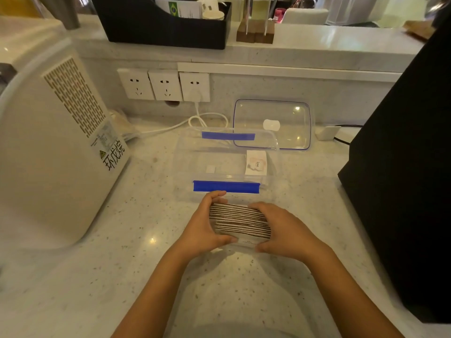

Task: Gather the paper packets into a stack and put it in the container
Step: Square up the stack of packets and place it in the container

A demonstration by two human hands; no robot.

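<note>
Packets (240,220) squeezed into stack by left hand (203,225) and right hand (280,230). Next: stack lifted into open container (227,162) just past grip.

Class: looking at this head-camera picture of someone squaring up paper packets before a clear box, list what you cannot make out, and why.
Head view only:
- Ends of the packet stack: covered by the left hand and right hand.
- Print on the front packet: too small.
- Sticker on the container: only "love" is legible.
- Black appliance: cut off by the right edge.
- Small label on the white appliance: blurred.
</note>
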